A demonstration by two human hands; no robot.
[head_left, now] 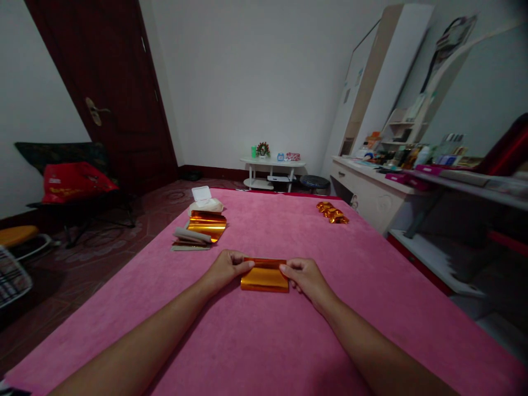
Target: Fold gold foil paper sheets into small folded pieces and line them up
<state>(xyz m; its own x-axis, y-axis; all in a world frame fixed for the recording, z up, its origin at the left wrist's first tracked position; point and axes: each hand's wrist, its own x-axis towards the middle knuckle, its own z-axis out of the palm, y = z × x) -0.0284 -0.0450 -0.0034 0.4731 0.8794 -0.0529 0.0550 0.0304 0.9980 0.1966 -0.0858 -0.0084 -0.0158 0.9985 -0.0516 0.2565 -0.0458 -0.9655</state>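
A shiny gold foil paper sheet (264, 279) lies in front of me on a pink cloth-covered table (264, 341), its near and far edges curled over. My left hand (230, 266) pinches its far left corner between thumb and fingers. At the opposite corner, my right hand (303, 275) grips the foil the same way, thumb on top. Farther left rests a stack of gold foil sheets (208, 224), with folded greyish paper (192, 236) by it. Several folded gold foil pieces (332, 212) sit in a row at the far right.
Behind the foil stack is a white pack with a raised lid (202, 195). A dresser (371, 181) crowded with bottles stands along the right side. To the left, a chair holds a red bag (78, 181). A low white table (272, 161) is by the back wall.
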